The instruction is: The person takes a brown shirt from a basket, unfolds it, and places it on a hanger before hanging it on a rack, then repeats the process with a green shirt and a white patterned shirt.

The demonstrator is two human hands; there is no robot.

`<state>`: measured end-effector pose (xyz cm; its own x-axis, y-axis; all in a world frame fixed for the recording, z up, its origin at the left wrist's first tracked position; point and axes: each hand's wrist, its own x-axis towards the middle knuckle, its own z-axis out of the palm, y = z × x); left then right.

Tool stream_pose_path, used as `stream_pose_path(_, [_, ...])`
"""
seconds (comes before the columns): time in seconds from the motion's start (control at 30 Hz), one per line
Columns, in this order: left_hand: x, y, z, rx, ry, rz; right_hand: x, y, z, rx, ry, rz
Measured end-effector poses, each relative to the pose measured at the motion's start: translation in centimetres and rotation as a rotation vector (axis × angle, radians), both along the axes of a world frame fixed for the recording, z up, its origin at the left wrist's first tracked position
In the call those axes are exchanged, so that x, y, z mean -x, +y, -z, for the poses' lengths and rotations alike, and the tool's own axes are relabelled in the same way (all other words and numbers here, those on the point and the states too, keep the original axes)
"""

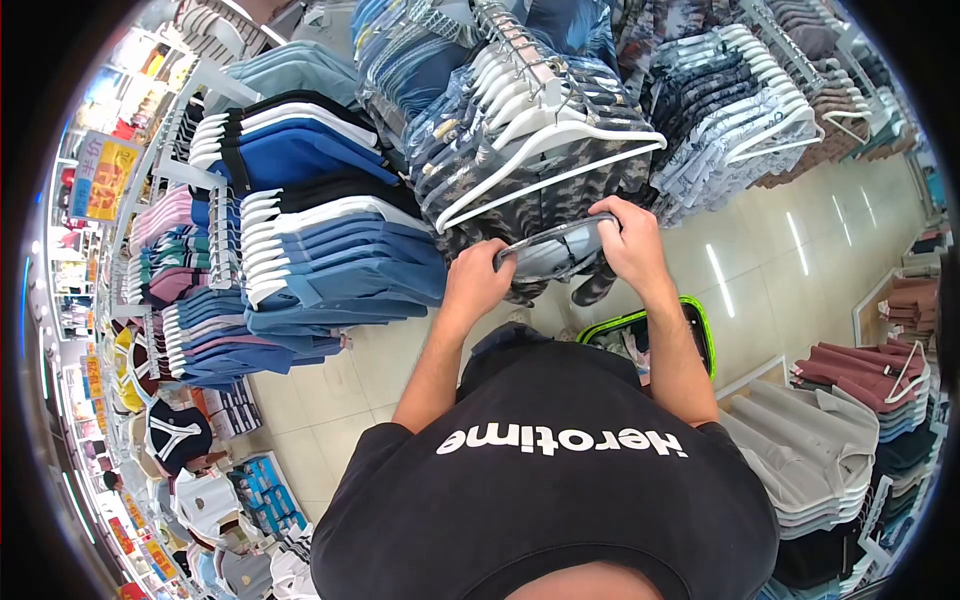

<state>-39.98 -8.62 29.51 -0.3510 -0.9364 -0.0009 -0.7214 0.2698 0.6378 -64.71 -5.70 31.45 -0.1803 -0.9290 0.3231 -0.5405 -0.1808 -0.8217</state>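
Observation:
A dark camouflage-print garment (556, 254) is stretched between my two hands, with its grey inner side showing at the opening. My left hand (482, 280) has its fingers wrapped round one end of the garment's edge. The opposite end of that edge is pinched in my right hand (632, 242). Just beyond my hands, a white hanger (548, 138) faces me at the front of a rail of patterned shirts (440, 150). Part of the held garment's lower portion hangs below my hands, in front of my body.
Blue shirts (350, 262) on white hangers are at the left, and light printed shirts (700, 140) hang at the right. A green-rimmed basket (706, 335) is on the floor by my right arm. Grey shirts (800, 440) hang at the lower right.

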Motion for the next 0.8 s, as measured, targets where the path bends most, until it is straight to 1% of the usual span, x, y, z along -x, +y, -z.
stream_pose_path(0.1, [0.1, 0.0, 0.3, 0.03, 0.051, 0.007, -0.6, 0.0, -0.2, -0.02, -0.024, -0.018])
stream_pose_path(0.17, [1.0, 0.6, -0.1, 0.097, 0.147, -0.103, -1.0, -0.1, -0.3, -0.041, -0.023, -0.017])
stream_pose_path(0.2, [1.5, 1.0, -0.5, 0.097, 0.148, -0.1, -1.2, -0.1, -0.2, -0.026, -0.018, -0.024])
stream_pose_path(0.27, [2.5, 1.8, -1.1, 0.2, 0.292, -0.139, -1.6, -0.1, 0.0, -0.021, -0.008, -0.03])
stream_pose_path(0.3, [2.8, 1.8, -0.7, 0.198, 0.293, -0.138, -1.8, -0.2, -0.1, -0.022, -0.008, -0.029])
stream_pose_path(0.37, [3.2, 1.9, 0.5, 0.445, 0.331, 0.106, -2.2, -0.1, -0.3, -0.026, 0.009, -0.044])
stream_pose_path(0.4, [3.6, 2.3, 0.3, 0.408, 0.352, 0.174, -2.4, -0.2, -0.2, -0.027, 0.01, -0.044])
stream_pose_path(0.43, [4.1, 2.5, 0.4, 0.408, 0.353, 0.174, -2.5, -0.2, 0.0, -0.004, 0.018, -0.056])
stream_pose_path(0.5, [5.0, 3.0, 0.9, 0.191, 0.37, 0.349, -2.8, -0.2, -0.1, 0.018, 0.027, -0.068])
stream_pose_path(0.53, [5.3, 3.0, 1.3, 0.191, 0.371, 0.349, -2.9, -0.1, -0.5, 0.009, 0.02, -0.076])
stream_pose_path(0.6, [6.0, 2.9, 2.5, -0.124, 0.025, 0.489, -3.3, -0.1, -0.7, -0.001, 0.012, -0.083])
stream_pose_path(0.63, [6.4, 2.8, 3.8, -0.125, 0.025, 0.492, -3.4, -0.1, -0.7, -0.012, 0.006, -0.089])
stream_pose_path(0.7, [6.9, 2.5, 7.8, -0.21, -0.107, 0.502, -3.7, -0.1, -0.6, -0.022, 0.001, -0.089])
stream_pose_path(0.73, [6.9, 2.1, 10.3, -0.223, 0.004, 0.57, -3.9, -0.2, -0.3, -0.01, 0.004, -0.107])
stream_pose_path(0.77, [7.0, 1.7, 10.9, -0.224, 0.004, 0.574, -4.0, -0.2, 0.0, 0.002, 0.007, -0.127])
stream_pose_path(0.8, [7.1, 1.3, 10.2, -0.287, 0.022, 0.606, -3.8, -0.2, 0.2, 0.001, 0.007, -0.124])
